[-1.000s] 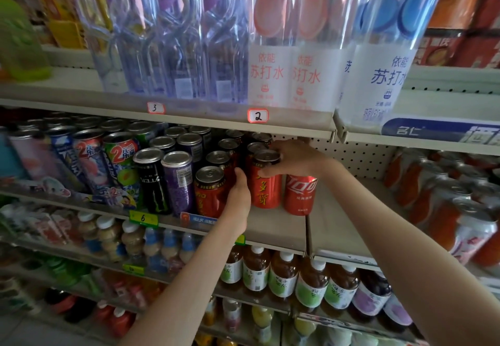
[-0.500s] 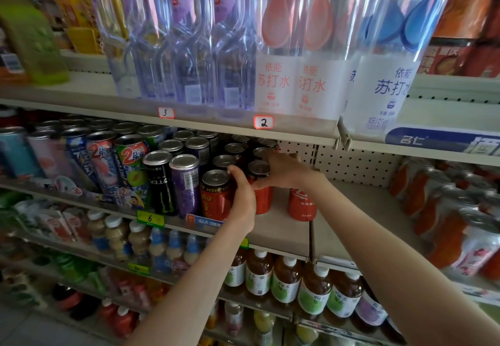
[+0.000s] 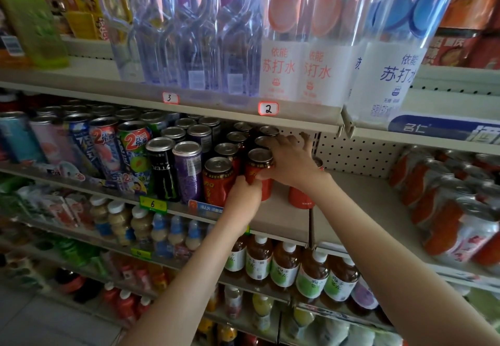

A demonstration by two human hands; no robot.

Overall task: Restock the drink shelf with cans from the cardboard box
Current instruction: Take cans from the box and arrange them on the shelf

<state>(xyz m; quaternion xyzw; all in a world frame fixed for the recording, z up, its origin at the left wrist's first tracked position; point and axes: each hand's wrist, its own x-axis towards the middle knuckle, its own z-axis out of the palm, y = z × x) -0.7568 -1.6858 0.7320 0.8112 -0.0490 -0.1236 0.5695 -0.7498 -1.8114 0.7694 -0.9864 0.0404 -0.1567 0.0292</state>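
Observation:
A red can (image 3: pixel 258 165) with a silver top stands on the beige drink shelf (image 3: pixel 286 218), at the front of a row of like red cans (image 3: pixel 219 180). My left hand (image 3: pixel 243 199) is curled against its lower front. From the right, my right hand (image 3: pixel 293 163) grips it, thumb across the front and fingers spread toward the cans behind. Under my right wrist a red cola can (image 3: pixel 299 196) stands alone on the shelf. The cardboard box is out of view.
Black and purple cans (image 3: pixel 176 172) and taller colourful cans stand to the left. The upper shelf edge (image 3: pixel 189 110) with large water bottles hangs close above the hands. Packed cans (image 3: pixel 457 205) fill the right bay. Bottled drinks line the shelves below.
Both hands have slid the red can farther back along the shelf toward its row. The view has shifted slightly down and closer.

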